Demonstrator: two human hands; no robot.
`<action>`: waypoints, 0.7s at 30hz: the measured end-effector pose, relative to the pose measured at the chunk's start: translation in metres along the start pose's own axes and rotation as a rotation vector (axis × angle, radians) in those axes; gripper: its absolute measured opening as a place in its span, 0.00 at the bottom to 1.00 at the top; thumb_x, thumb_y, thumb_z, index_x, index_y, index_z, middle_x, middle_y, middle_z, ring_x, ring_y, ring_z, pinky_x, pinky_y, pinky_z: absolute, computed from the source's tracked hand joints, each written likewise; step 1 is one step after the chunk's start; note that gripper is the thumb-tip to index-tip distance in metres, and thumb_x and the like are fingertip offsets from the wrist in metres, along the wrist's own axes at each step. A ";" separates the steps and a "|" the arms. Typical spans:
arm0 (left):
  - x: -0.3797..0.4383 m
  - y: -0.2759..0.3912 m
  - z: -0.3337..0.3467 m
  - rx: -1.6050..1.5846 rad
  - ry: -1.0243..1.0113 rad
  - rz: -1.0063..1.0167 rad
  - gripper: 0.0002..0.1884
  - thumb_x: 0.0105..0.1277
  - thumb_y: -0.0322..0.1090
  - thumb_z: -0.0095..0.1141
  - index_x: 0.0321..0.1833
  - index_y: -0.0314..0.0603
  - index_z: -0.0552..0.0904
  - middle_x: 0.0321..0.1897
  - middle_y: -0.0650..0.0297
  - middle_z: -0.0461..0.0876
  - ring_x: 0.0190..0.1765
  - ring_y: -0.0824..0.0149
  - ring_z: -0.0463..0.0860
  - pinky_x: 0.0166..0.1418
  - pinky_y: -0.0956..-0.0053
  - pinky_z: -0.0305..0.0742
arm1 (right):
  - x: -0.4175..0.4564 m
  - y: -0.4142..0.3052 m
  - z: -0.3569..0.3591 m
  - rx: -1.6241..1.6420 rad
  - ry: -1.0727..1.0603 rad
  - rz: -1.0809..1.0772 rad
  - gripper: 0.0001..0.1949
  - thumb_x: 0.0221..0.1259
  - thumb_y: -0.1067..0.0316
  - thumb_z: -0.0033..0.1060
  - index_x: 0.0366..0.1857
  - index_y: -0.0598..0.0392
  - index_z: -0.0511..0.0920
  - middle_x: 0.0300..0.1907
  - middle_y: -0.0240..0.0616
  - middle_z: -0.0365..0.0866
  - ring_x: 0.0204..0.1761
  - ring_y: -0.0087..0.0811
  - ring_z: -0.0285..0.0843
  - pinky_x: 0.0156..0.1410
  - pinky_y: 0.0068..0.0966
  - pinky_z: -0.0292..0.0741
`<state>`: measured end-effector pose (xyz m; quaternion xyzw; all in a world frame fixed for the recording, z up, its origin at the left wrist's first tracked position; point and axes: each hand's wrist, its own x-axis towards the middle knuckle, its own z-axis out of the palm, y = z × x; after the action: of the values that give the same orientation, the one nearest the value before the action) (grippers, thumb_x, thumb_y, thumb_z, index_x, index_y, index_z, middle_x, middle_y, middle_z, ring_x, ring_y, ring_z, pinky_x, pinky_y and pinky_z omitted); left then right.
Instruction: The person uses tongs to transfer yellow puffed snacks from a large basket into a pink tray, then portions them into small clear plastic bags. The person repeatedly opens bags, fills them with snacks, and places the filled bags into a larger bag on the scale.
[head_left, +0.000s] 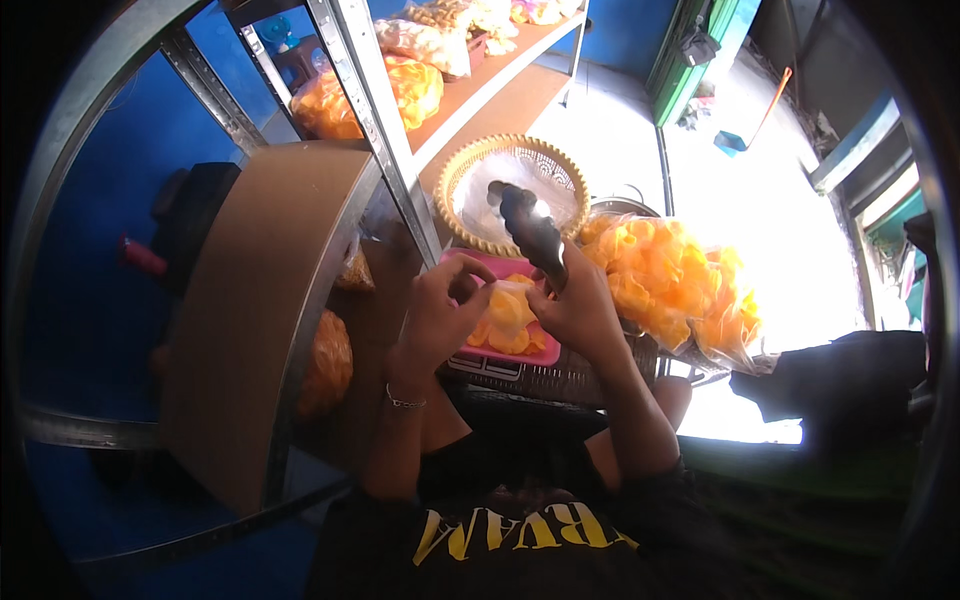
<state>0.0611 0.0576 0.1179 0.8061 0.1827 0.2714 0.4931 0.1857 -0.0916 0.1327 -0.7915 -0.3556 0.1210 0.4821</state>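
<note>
My left hand (444, 306) pinches the edge of a small clear plastic bag (510, 304) between thumb and fingertips. Yellow-orange chips (510, 341) show in and around the bag, over a pink tray (551, 351). In my right hand (581, 307) are black-handled tongs (529, 225), pointing away from me, and its thumb reaches to the bag's right side. Past the tray stands a round yellow plastic basket (450, 214) lined with clear plastic. Immediately right of my right hand sits a big clear bag of orange chips (660, 277).
A metal shelf post (375, 112) rises close to my left hand, beside a brown shelf board (247, 300). Bags of snacks (420, 45) fill the rear shelf. Beneath the tray are a panelled device (487, 367) and a brown slatted crate (570, 382). A long-handled dustpan (739, 139) stands beyond the doorway.
</note>
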 end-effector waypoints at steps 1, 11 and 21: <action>-0.001 0.002 0.000 -0.034 0.031 0.008 0.08 0.65 0.27 0.67 0.45 0.38 0.84 0.24 0.63 0.85 0.28 0.76 0.83 0.32 0.76 0.74 | 0.000 -0.002 -0.004 0.012 0.011 -0.017 0.20 0.52 0.74 0.68 0.51 0.65 0.76 0.37 0.56 0.85 0.41 0.55 0.87 0.49 0.43 0.80; 0.002 0.007 -0.001 -0.110 -0.009 -0.020 0.07 0.67 0.27 0.65 0.46 0.38 0.84 0.21 0.68 0.81 0.28 0.80 0.78 0.33 0.78 0.72 | -0.020 -0.013 -0.037 0.417 0.107 0.053 0.11 0.66 0.73 0.71 0.47 0.62 0.79 0.37 0.32 0.84 0.39 0.20 0.83 0.46 0.20 0.79; -0.004 0.005 -0.001 -0.008 -0.107 -0.022 0.11 0.65 0.26 0.67 0.49 0.39 0.84 0.27 0.70 0.80 0.35 0.78 0.80 0.45 0.79 0.75 | -0.002 0.022 0.010 0.056 0.020 -0.178 0.26 0.54 0.66 0.77 0.55 0.66 0.78 0.41 0.54 0.86 0.42 0.53 0.87 0.49 0.40 0.80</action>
<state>0.0572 0.0533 0.1217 0.8154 0.1639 0.2233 0.5083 0.1883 -0.0926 0.1091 -0.7442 -0.4162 0.0797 0.5164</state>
